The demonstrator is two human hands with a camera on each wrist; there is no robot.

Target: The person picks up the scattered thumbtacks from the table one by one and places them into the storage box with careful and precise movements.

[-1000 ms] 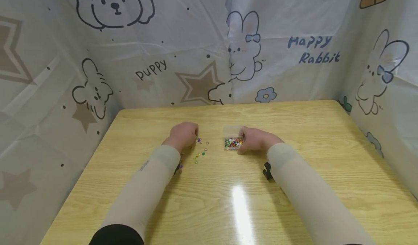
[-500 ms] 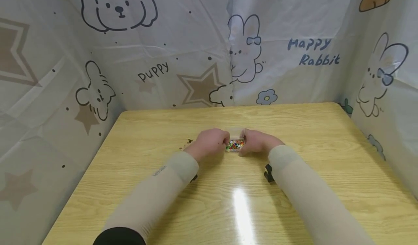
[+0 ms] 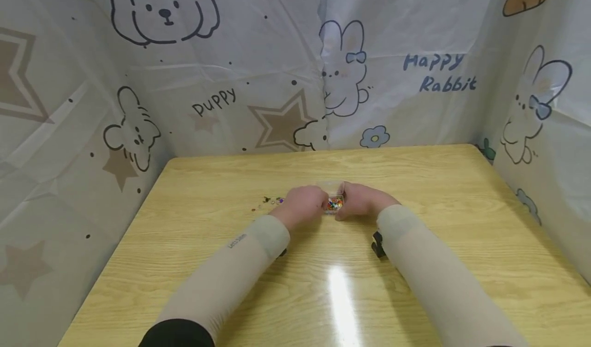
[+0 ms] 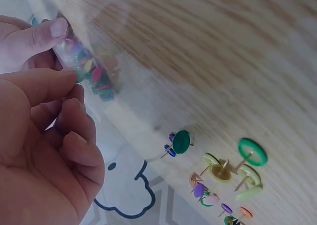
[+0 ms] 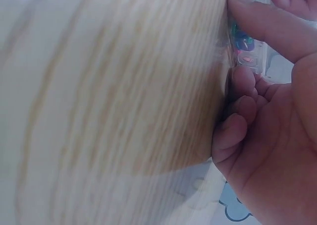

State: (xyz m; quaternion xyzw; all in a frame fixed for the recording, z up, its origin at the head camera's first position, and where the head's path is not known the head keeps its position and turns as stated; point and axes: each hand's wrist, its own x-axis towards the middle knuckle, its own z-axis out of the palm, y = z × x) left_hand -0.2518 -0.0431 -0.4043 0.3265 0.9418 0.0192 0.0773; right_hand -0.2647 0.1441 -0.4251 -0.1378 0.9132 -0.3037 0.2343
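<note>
A small clear plastic box (image 3: 334, 211) of colourful thumbtacks (image 3: 335, 203) sits on the table with its lid raised. My right hand (image 3: 365, 200) grips the box's right side, thumb in front and fingers behind. My left hand (image 3: 302, 204) is at the box's left side. In the left wrist view its fingers are curled, with the thumb tip near the index finger, beside the box. Whether a thumbtack is between those fingertips is hidden. Several loose thumbtacks (image 4: 220, 173), green, yellow, purple and orange, lie left of the left hand, many with pins up or sideways.
The wood-grain table (image 3: 415, 182) is bounded by a printed curtain (image 3: 221, 131) at the back and both sides. Black wrist mounts (image 3: 378, 244) show under the sleeves. A bright reflection lies on the table's front middle.
My left hand has moved right, from the loose thumbtacks to the box, and over the last half second slightly farther over its left part. My right hand keeps its grip on the box.
</note>
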